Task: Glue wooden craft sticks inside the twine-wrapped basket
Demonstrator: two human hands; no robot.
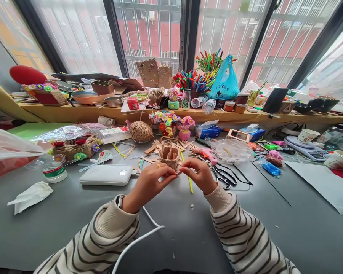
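Over the middle of the grey table, my left hand (157, 182) and my right hand (198, 175) meet almost tip to tip. Both pinch with thumb and fingers, and whatever lies between the fingertips is too small to make out. Just beyond them stands a small twine-wrapped basket (169, 156), its lower part partly covered by my fingers. A yellow stick (191, 185) lies right behind and beside my right hand. To the right of that hand are a pink glue gun (207, 155) and black-handled scissors (225, 178).
A white power bank (106, 176) with a white cable (134, 243) lies at left. Behind are a twine ball (141, 131), wooden sticks (153, 147) and crocheted flowers (167, 121). A kitchen scale (305, 148) sits at right, below a crowded shelf (148, 114).
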